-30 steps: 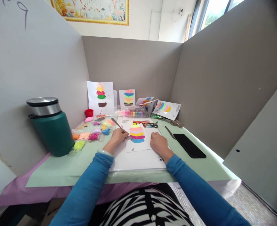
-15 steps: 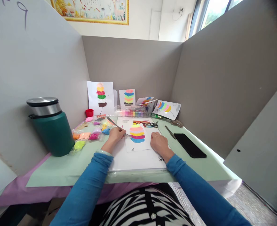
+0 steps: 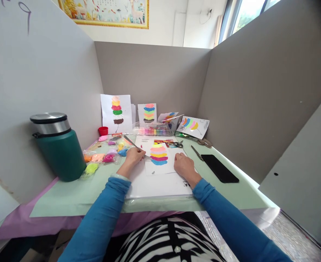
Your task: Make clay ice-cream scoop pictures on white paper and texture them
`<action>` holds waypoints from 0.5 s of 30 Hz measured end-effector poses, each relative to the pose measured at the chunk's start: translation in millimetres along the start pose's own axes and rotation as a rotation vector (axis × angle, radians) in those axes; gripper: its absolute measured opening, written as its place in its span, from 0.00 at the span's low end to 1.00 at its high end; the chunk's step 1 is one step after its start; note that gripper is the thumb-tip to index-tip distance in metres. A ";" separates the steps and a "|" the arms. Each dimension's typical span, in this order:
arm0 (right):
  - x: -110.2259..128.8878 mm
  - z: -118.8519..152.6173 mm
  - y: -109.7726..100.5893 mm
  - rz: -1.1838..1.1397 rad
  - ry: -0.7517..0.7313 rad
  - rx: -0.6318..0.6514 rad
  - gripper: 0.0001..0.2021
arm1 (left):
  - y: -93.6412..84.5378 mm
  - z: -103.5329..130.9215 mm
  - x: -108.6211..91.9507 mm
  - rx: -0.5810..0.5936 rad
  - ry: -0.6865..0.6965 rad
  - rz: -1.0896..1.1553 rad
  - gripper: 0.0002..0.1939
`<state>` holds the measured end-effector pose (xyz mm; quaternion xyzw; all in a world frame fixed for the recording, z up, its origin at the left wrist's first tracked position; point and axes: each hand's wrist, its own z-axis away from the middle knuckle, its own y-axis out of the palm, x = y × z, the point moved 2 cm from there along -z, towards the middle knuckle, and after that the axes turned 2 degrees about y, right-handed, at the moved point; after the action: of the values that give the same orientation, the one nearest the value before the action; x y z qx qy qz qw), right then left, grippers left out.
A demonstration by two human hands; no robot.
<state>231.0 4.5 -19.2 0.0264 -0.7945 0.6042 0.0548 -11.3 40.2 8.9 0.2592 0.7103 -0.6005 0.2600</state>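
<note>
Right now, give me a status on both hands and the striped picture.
Left hand holding fork, tines at striped picture's left edge. Right hand resting on paper. Nothing covering the stripes.

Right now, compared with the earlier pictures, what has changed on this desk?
The left hand has shifted a little to the left, drawing the fork with it, so its prongs sit nearer the left edge of the colored stripes. Nothing was picked up or let go. The right hand, green bottle and papers at the back stayed put.

Blue sleeves (image 3: 101, 214), a pale bangle (image 3: 121, 177) and a black-and-white striped top (image 3: 160, 240) are worn.
</note>
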 end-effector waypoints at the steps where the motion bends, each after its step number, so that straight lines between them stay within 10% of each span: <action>1: 0.1 0.1 -0.3 0.000 0.000 0.001 0.12 | -0.1 0.3 -0.3 0.001 -0.001 0.003 0.12; 15: 0.4 0.6 -1.4 0.011 0.009 0.029 0.13 | -2.6 1.1 -0.8 -0.023 0.023 -0.053 0.12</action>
<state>230.7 3.6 -18.0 0.0203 -0.7855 0.6161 0.0548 -12.4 38.7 11.1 0.2440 0.7266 -0.5962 0.2387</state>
